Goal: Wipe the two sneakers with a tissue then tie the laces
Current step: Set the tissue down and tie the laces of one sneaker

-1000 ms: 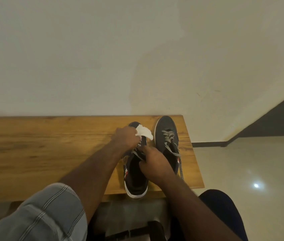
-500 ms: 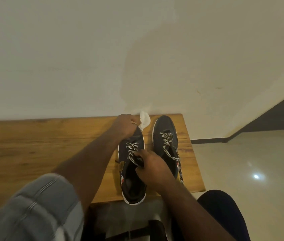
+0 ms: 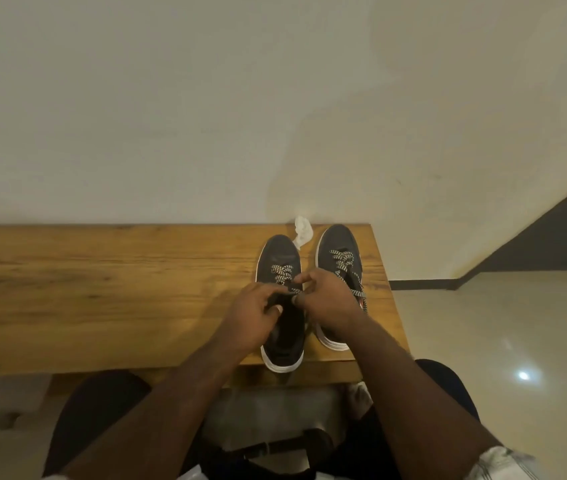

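Tissue [image 3: 302, 233] dropped upper centre on table [image 3: 102, 289]; your left hand [image 3: 252, 318] and right hand [image 3: 327, 306] now pinch left sneaker's laces [image 3: 284, 273] — tying begins.

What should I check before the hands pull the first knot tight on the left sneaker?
1. Tissue out of the hands, lying by the toes: ok.
2. Left hand and right hand both at the left sneaker's laces: ok.
3. Each hand has its own lace end: cannot tell.
4. Left sneaker fully on the bench: not ok, heel overhangs the edge.
5. Right sneaker laces tied: cannot tell.
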